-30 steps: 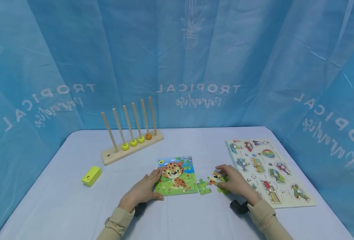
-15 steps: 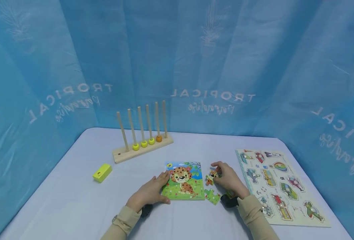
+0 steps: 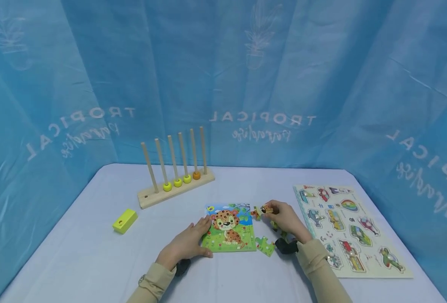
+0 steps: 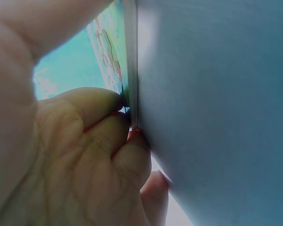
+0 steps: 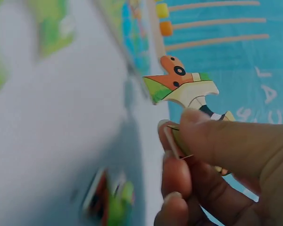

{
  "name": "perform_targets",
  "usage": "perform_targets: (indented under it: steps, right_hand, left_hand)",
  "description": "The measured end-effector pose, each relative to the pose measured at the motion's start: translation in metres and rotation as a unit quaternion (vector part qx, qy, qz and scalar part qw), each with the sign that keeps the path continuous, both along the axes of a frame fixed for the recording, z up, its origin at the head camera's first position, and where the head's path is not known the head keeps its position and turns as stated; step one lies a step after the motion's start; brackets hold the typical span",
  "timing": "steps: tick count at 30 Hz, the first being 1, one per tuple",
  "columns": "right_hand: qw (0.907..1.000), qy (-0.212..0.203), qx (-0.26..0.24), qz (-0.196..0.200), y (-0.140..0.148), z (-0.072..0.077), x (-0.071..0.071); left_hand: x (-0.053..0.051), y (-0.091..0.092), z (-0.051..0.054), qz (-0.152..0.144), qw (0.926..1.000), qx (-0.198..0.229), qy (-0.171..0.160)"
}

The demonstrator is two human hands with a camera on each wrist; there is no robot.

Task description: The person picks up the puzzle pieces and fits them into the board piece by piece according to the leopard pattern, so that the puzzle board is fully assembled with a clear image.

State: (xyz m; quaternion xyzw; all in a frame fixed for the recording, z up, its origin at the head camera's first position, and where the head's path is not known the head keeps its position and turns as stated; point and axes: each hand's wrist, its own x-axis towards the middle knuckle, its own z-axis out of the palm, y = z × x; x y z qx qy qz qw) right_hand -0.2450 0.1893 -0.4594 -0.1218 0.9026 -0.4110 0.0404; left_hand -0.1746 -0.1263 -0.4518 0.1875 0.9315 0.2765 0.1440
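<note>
A square leopard picture puzzle (image 3: pixel 228 231) lies on the white table. My left hand (image 3: pixel 185 245) rests at its left side, fingers along the edge and thumb by the near corner. In the left wrist view, the fingertips touch the puzzle's edge (image 4: pixel 131 70). To the right of the puzzle, my right hand (image 3: pixel 285 216) pinches a jigsaw piece (image 5: pixel 193 92) with orange and cream patches between thumb and fingers, lifted off the table. One green jigsaw piece (image 3: pixel 265 246) lies by the puzzle's lower right corner. Another piece (image 3: pixel 277 228) is partly hidden under the right hand.
A wooden peg stand (image 3: pixel 175 191) with yellow and orange beads stands behind to the left. A yellow block (image 3: pixel 125 221) lies at the left. At the right is a vehicle knob-puzzle board (image 3: pixel 350 231). Blue printed cloth (image 3: pixel 223 84) surrounds the table.
My right hand has lifted a jigsaw piece from the loose ones and moved it left and away from me, close to the puzzle's upper right corner. My left hand stays at the puzzle.
</note>
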Motion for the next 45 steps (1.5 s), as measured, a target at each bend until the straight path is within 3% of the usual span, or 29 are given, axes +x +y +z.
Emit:
perform_targets:
  steps: [9,14,20,26,33,37,42,45]
  right_hand:
    - [0.9979,0.006,-0.052,0.039,-0.043,0.018,-0.010]
    - [0.9948,-0.014,-0.074,0.069,-0.072,0.020,-0.010]
    - [0.9930,-0.006,-0.046,0.109,-0.095,0.016,-0.006]
    - [0.9959,0.024,0.016,0.086,-0.099,0.005,0.000]
    - [0.9956,0.056,0.048,0.057,-0.099,-0.004,0.006]
    - [0.9930,0.065,0.049,0.086,-0.097,0.000,0.006]
    - [0.9851,0.017,0.042,0.166,-0.088,0.001,0.007]
    - [0.9834,0.010,0.044,0.176,-0.086,0.000,0.005]
  left_hand:
    - [0.000,-0.005,0.003,0.015,0.9998,-0.006,0.015]
    - [-0.001,-0.006,0.004,0.015,0.9997,-0.012,0.016]
    - [-0.002,-0.005,0.006,0.018,0.9996,-0.011,0.017]
    - [-0.003,-0.001,0.005,0.006,0.9998,0.002,0.020]
    - [-0.003,0.001,0.000,-0.008,0.9999,0.003,0.015]
    - [-0.003,0.002,0.001,-0.002,0.9998,0.001,0.018]
    - [0.001,0.001,0.001,-0.007,0.9999,0.005,0.009]
    - [0.000,0.000,0.000,-0.013,0.9998,0.000,0.018]
